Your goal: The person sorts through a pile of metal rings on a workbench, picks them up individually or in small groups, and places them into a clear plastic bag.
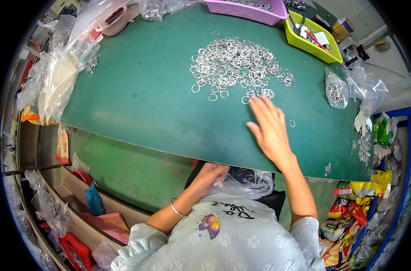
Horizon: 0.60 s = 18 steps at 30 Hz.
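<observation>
Head view gave me the whole green table [142,95] from my remote station, with a loose pile of silver rings [234,65] spread on its far middle part. I took that spot as handy: the rings lay within the right arm's reach, with bare surface between them and the near edge. One single ring [292,123] lay apart, just beside the right hand [269,128]. Beyond the pile I made out a purple tub [253,16] and a yellow-green tub [300,43], set far back, I supposed, to leave the middle free.

Below the near edge, the left hand [213,175] was closed, pinching what looked to me like the gathered rim of a clear plastic bag [258,181] over the lap. I judged it was held there so the bag sat right under the table's lip; its mouth I could not make out.

As for pose, the right forearm ran up over the edge, palm down, grasping nothing that I could see. Its fingers were stretched forward and close together, the thumb apart, the tips at the pile's near fringe. The left arm was bent at the elbow, its forearm angled inward across the body.
</observation>
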Motion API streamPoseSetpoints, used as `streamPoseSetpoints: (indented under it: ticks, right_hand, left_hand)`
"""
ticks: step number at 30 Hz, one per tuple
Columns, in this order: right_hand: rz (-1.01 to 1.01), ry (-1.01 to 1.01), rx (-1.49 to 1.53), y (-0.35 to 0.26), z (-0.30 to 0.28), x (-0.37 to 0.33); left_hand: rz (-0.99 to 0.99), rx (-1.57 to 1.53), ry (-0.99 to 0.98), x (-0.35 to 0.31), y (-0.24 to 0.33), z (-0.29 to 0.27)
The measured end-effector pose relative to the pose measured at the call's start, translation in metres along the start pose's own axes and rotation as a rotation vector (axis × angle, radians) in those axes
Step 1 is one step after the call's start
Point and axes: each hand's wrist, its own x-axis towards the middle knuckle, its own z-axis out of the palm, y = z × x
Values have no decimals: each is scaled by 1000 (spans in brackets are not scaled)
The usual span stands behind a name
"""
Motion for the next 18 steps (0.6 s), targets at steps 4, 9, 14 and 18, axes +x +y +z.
streamPoseSetpoints:
  ticks: [4,9,14,18]
  right_hand:
    - [16,-167,-40,-9,18,-7]
    - [10,-331,277,-32,-12,-37]
    - [48,-188,175,-22,-11,-25]
    - [-38,-406,160,-37,-8,-45]
  left_hand:
    - [-9,-9,15,0,2,1]
    - [27,-33,24,-5,7,5]
    - [38,-24,6,-2,7,5]
    - [20,-38,25,-3,9,7]
